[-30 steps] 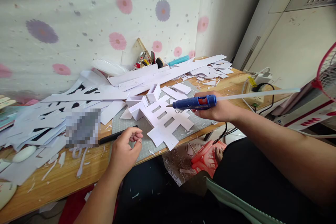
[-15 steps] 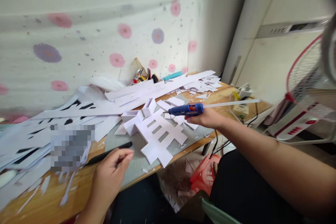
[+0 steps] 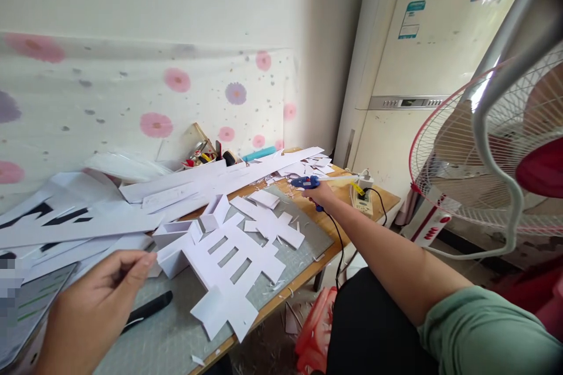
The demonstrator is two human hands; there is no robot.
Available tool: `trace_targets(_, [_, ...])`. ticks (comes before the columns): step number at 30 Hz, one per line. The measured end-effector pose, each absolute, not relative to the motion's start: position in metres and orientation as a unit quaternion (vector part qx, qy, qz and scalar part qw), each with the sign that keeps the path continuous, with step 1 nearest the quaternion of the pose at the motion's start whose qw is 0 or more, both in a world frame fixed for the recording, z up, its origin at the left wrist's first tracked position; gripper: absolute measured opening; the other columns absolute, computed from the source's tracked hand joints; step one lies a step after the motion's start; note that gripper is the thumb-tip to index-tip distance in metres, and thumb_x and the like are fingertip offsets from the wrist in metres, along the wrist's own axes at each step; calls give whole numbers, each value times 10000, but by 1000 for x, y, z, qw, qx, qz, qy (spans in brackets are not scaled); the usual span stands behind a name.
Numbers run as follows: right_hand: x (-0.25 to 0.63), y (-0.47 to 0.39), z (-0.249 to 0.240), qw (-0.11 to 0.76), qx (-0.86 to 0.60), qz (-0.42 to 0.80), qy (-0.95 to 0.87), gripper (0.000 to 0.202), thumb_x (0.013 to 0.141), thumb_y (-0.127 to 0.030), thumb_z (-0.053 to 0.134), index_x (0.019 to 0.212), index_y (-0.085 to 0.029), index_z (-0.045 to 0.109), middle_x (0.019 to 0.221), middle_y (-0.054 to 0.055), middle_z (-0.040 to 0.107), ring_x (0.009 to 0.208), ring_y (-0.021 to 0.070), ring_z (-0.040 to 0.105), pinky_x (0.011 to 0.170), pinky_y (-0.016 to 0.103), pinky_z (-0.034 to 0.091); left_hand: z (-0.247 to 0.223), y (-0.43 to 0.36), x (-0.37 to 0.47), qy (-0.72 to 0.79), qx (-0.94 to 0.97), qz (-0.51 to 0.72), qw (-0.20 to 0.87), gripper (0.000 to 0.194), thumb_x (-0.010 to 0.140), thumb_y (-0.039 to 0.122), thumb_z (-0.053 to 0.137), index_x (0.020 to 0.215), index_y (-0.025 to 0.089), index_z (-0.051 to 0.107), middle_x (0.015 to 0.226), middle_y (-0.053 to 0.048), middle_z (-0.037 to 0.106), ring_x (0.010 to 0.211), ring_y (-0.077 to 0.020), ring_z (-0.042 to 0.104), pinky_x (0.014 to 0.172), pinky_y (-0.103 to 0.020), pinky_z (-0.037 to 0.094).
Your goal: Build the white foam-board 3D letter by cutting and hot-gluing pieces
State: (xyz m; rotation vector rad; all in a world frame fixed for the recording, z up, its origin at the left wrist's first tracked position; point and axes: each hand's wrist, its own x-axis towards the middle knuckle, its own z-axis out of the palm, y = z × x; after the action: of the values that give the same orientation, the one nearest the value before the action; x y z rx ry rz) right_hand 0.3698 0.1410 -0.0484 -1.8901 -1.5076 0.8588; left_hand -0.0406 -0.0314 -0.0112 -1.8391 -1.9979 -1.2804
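Observation:
My right hand (image 3: 320,193) grips a blue hot glue gun (image 3: 305,182) by its handle, out over the far right part of the table. A whitish glue stick (image 3: 338,178) protrudes from the gun's back, and its nozzle points left. My left hand (image 3: 94,304) hovers at the lower left, thumb and forefinger pressed together; whatever they may hold cannot be made out. Just right of it, a black pen-like tool (image 3: 149,309) lies on the grey cutting mat (image 3: 176,337). A white cut-out board piece (image 3: 229,269) with slots and folded box-like parts (image 3: 176,246) rests on the mat between my hands.
Long white board strips (image 3: 246,179) and scraps (image 3: 308,167) lie along the table's back. A phone-like screen (image 3: 39,304) is at the left. Right of the glue gun stands a power strip (image 3: 363,202) with cords. A fan (image 3: 484,152) stands at the right, a red basket (image 3: 317,328) below.
My right hand has carried the glue gun away from the white cut-out piece toward the table's far right. The view has swung right, and my left hand appears farther left.

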Motion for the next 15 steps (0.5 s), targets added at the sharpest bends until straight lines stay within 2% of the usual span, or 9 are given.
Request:
trace_targets(5, [362, 153, -60, 231, -722, 270, -594, 330, 916, -353, 564, 1187, -166, 565, 1201, 77, 573, 1026, 219, 589, 848, 403, 520, 18, 10, -37, -677, -570, -466, 12, 218, 712, 451, 582, 788, 258, 647, 656, 58, 649, 591, -138, 569, 538, -225, 396])
trace_targets(10, [362, 157, -64, 203, -727, 219, -618, 318, 928, -352, 545, 1182, -161, 563, 1186, 79, 578, 1005, 206, 595, 845, 407, 523, 6, 36, -43, -675, -541, -501, 12, 231, 714, 441, 579, 800, 236, 641, 636, 40, 609, 609, -154, 573, 591, -248, 412])
trace_targets(12, [365, 154, -63, 203, -723, 198, -629, 314, 916, -394, 555, 1113, -154, 597, 1108, 66, 614, 947, 194, 610, 816, 377, 525, -4, 36, -46, -671, -542, -505, 35, 239, 736, 449, 571, 820, 239, 646, 671, 33, 623, 644, -166, 593, 622, -260, 432])
trace_targets(15, [369, 148, -58, 210, -713, 167, -647, 406, 828, -548, 597, 910, -156, 663, 870, 31, 671, 808, 189, 626, 704, 293, 500, -14, 31, -48, -660, -564, -493, 65, 238, 750, 443, 569, 820, 230, 650, 715, 21, 646, 690, -180, 616, 668, -275, 456])
